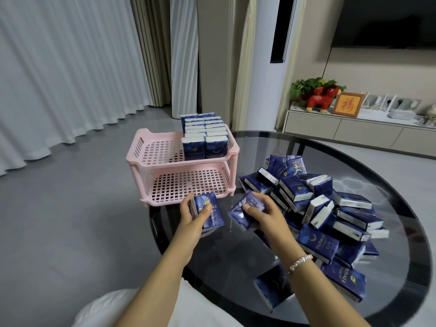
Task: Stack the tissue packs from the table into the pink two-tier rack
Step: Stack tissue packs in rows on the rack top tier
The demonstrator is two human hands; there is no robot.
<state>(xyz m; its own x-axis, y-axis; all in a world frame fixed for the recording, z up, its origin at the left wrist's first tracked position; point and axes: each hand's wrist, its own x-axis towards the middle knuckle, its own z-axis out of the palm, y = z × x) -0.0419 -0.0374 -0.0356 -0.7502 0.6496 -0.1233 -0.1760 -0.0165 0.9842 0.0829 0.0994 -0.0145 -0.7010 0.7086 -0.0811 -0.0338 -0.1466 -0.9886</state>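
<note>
The pink two-tier rack (151,159) stands on the left edge of the round glass table (354,152). Its upper tier holds two rows of upright dark blue tissue packs (204,135) on the right side; the lower tier shows only bare grid. My left hand (192,214) grips one tissue pack (210,212) just in front of the rack's lower tier. My right hand (265,214) grips another tissue pack (245,210) beside it, over the table. A loose heap of several tissue packs (330,208) lies to the right.
A single tissue pack (272,289) lies near the table's front edge under my right forearm. Beyond the table are grey floor, curtains, a tall white column unit and a low TV cabinet with ornaments. My white-clad lap sits at the bottom.
</note>
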